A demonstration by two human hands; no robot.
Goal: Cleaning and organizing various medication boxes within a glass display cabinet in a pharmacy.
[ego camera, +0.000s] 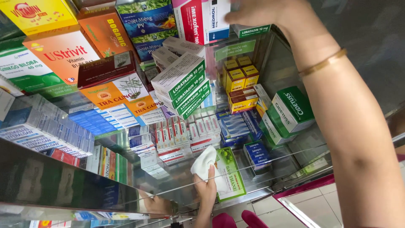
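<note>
My right hand [257,12] reaches to the top of a glass cabinet, a gold bangle [322,62] on its wrist. Its thumb and fingers close on the edge of a white box with a blue stripe [217,17], which stands next to a pink and white box [192,19]; the fingertips are partly cut off by the frame. Lower down, my left hand [205,189] grips a crumpled white cloth [203,162] pressed against a glass shelf [270,169], beside a flat green and white box [230,173].
Stacked white and green boxes [181,82] fill the middle shelf, with yellow and red boxes [240,84] and green and white cartons [291,109] to the right. Orange, yellow and blue boxes crowd the upper left. A metal shelf edge [63,181] runs along the lower left, above a tiled floor [312,202].
</note>
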